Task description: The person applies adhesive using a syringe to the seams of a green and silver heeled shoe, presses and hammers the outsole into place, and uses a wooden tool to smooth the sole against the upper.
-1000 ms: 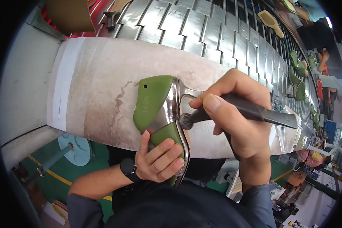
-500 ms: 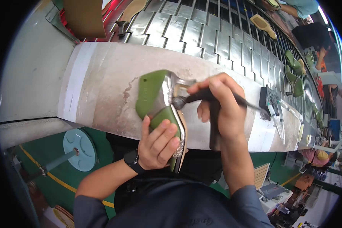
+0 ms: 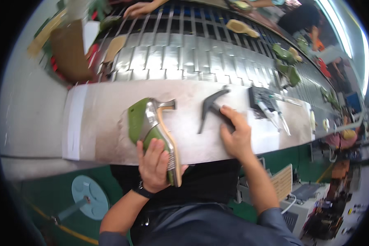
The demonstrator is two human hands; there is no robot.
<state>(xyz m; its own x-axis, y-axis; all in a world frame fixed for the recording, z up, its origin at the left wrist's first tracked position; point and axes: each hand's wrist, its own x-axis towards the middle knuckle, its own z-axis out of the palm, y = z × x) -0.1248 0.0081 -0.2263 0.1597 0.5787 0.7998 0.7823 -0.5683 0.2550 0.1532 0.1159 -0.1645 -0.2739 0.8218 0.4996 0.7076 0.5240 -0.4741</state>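
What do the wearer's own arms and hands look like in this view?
Both the left hand and right hand are gloveless, and the forearms are bare. Short dark blue-grey sleeves; a black band circles the left wrist.

I am seeing smooth, plastic-looking green on the shoe last (image 3: pixel 136 125); the silvery upper (image 3: pixel 151 116) is gleaming like metal, the band (image 3: pixel 171 161) is looking rough and glittery, and the metal conveyor slats (image 3: pixel 160 59) are shining.
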